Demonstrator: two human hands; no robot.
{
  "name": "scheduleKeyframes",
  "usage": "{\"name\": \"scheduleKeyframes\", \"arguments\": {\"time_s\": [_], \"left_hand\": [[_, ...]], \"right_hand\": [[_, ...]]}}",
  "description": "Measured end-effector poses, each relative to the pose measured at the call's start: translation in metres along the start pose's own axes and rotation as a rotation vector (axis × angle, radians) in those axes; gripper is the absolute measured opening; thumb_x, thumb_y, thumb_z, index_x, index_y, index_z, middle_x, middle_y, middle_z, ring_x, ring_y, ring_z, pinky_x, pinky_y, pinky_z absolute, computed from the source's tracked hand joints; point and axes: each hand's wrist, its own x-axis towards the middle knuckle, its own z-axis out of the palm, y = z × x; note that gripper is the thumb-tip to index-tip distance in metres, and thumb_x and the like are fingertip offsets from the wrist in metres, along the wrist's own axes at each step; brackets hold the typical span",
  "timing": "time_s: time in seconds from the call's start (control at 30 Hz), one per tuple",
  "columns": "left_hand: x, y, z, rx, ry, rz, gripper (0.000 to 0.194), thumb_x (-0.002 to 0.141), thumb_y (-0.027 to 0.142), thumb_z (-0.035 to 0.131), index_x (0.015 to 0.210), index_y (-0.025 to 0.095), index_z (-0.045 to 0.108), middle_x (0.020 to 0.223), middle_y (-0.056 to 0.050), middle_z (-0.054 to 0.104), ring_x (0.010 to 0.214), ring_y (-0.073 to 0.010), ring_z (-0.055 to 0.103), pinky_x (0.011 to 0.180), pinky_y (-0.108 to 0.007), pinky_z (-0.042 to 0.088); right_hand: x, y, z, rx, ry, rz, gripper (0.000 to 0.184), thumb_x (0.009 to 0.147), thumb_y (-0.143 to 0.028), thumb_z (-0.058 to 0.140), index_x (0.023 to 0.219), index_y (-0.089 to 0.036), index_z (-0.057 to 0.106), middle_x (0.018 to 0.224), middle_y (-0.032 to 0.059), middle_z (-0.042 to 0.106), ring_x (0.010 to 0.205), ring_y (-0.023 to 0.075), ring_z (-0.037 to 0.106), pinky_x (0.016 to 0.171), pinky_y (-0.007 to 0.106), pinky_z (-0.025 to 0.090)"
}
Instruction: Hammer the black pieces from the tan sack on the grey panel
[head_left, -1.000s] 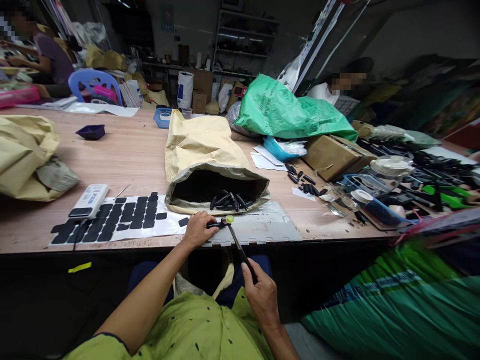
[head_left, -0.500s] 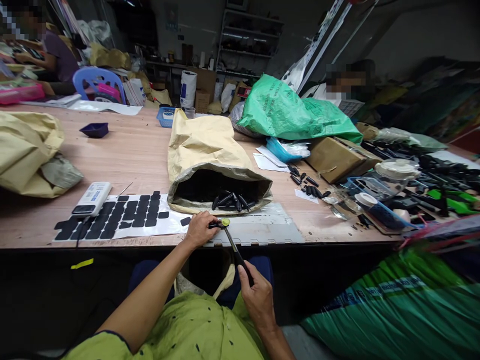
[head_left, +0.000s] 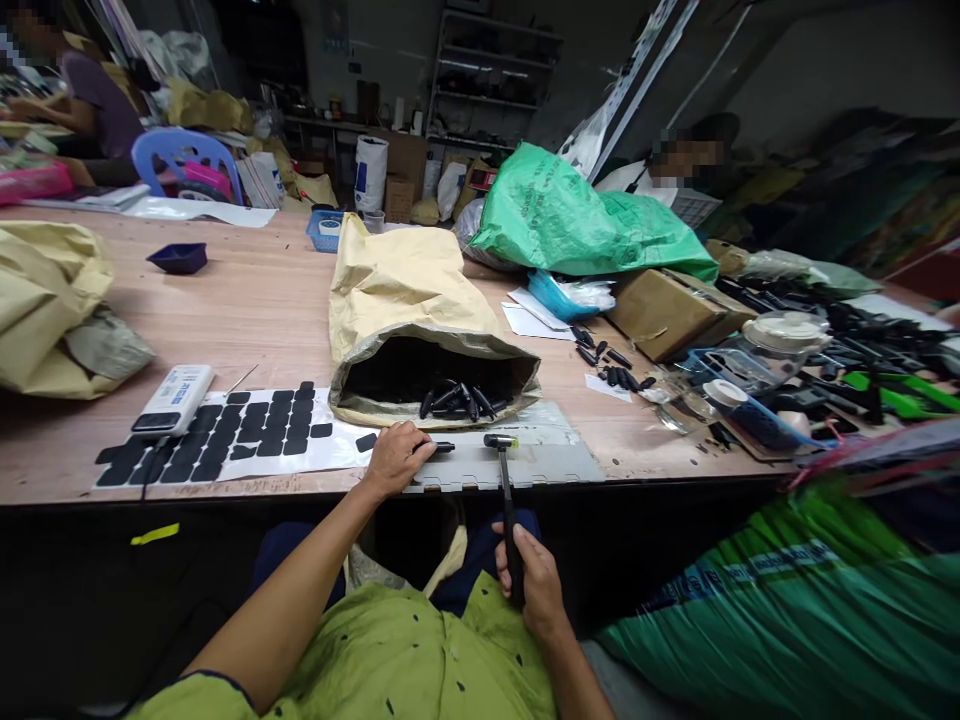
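Black part (head_left: 445, 447), slim and rod-like, extends at three o'clock from the left hand (head_left: 396, 462), over a grey plate (head_left: 555, 455) at the near edge of the worktop (head_left: 255, 300). The left grip is pinching one end of it. At four o'clock from the left hand, the right hand (head_left: 538, 580) has its grip wrapped around the handle of a hammer (head_left: 507, 495). Its head, dark with a yellow-green face, is at three o'clock from the black part, near but apart; I cannot tell whether it touches the plate. A tan sack (head_left: 420, 280) opens at one o'clock from the left hand, with black pieces (head_left: 459, 400) in its mouth. At nine o'clock lies a white sheet (head_left: 343, 450) bearing black patches (head_left: 279, 420).
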Motion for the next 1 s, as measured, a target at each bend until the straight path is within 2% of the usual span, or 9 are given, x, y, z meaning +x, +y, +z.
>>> {"name": "scheduleKeyframes", "arguments": {"time_s": [0.27,0.37,0.47,0.57,0.63,0.7,0.83,0.93,1.0], "left_hand": [[0.000,0.001,-0.004,0.037,-0.015,0.023,0.043,0.098,0.038,0.037,0.071,0.019,0.064,0.083,-0.002,0.059,0.082,-0.0167,0.051,0.076,-0.033,0.033],[-0.008,0.002,-0.006,-0.025,-0.029,0.143,0.038,0.096,0.038,0.042,0.076,0.021,0.068,0.094,-0.002,0.062,0.090,-0.0178,0.052,0.083,-0.035,0.035],[-0.027,0.007,-0.007,-0.042,-0.054,0.281,0.031,0.094,0.039,0.047,0.081,0.023,0.071,0.121,-0.003,0.057,0.110,-0.0224,0.048,0.096,-0.039,0.032],[-0.047,0.014,-0.003,0.000,-0.082,0.334,0.022,0.087,0.043,0.058,0.086,0.025,0.071,0.135,-0.004,0.049,0.121,-0.0276,0.042,0.103,-0.045,0.029],[-0.052,0.018,-0.001,0.009,-0.076,0.331,0.024,0.078,0.046,0.069,0.089,0.025,0.070,0.133,-0.006,0.051,0.120,-0.0292,0.044,0.103,-0.047,0.030],[-0.047,0.020,0.001,-0.022,-0.025,0.263,0.027,0.073,0.044,0.072,0.091,0.024,0.068,0.121,-0.007,0.058,0.111,-0.0270,0.050,0.098,-0.044,0.036],[-0.011,0.020,0.000,-0.130,0.185,-0.003,0.015,0.083,0.031,0.059,0.092,0.021,0.065,0.090,-0.004,0.063,0.086,-0.0185,0.058,0.080,-0.032,0.046],[0.024,0.018,-0.006,-0.092,0.289,-0.220,0.015,0.084,0.029,0.056,0.091,0.020,0.065,0.085,-0.003,0.062,0.080,-0.0170,0.059,0.072,-0.028,0.045],[0.042,0.017,-0.009,-0.015,0.275,-0.332,0.017,0.082,0.031,0.057,0.091,0.020,0.066,0.087,-0.004,0.062,0.081,-0.0184,0.060,0.070,-0.029,0.045]], "right_hand": [[0.003,0.000,-0.004,0.023,-0.054,0.006,0.050,0.077,-0.062,0.064,0.093,-0.015,0.064,0.051,-0.0045,0.054,0.035,0.0068,0.039,0.029,0.018,0.032],[0.003,0.003,-0.003,0.009,-0.047,-0.019,0.050,0.077,-0.063,0.063,0.093,-0.016,0.063,0.052,-0.0044,0.054,0.034,0.0067,0.039,0.029,0.018,0.032],[0.003,0.003,-0.002,-0.003,-0.039,-0.032,0.050,0.078,-0.064,0.062,0.092,-0.016,0.063,0.052,-0.0043,0.054,0.034,0.0065,0.039,0.029,0.018,0.032],[0.003,0.002,-0.001,-0.015,-0.035,-0.038,0.050,0.078,-0.065,0.061,0.092,-0.016,0.063,0.051,-0.0045,0.053,0.034,0.0068,0.040,0.029,0.018,0.033],[0.002,0.001,0.000,-0.019,-0.037,-0.042,0.051,0.077,-0.065,0.062,0.091,-0.016,0.063,0.051,-0.0046,0.053,0.034,0.0067,0.039,0.029,0.018,0.033],[0.002,0.000,0.000,-0.019,-0.036,-0.042,0.051,0.077,-0.066,0.062,0.091,-0.016,0.063,0.051,-0.0045,0.053,0.034,0.0065,0.039,0.029,0.018,0.032],[0.002,0.001,0.001,-0.019,-0.027,-0.042,0.052,0.077,-0.066,0.062,0.091,-0.016,0.063,0.051,-0.0043,0.053,0.035,0.0065,0.040,0.030,0.018,0.032],[0.004,0.002,0.001,-0.020,-0.030,-0.052,0.053,0.076,-0.067,0.062,0.091,-0.016,0.062,0.051,-0.0045,0.053,0.034,0.0069,0.039,0.029,0.018,0.032],[0.004,0.002,0.001,-0.019,-0.033,-0.056,0.053,0.076,-0.068,0.061,0.091,-0.016,0.062,0.051,-0.0046,0.053,0.034,0.0070,0.039,0.029,0.018,0.032]]}}
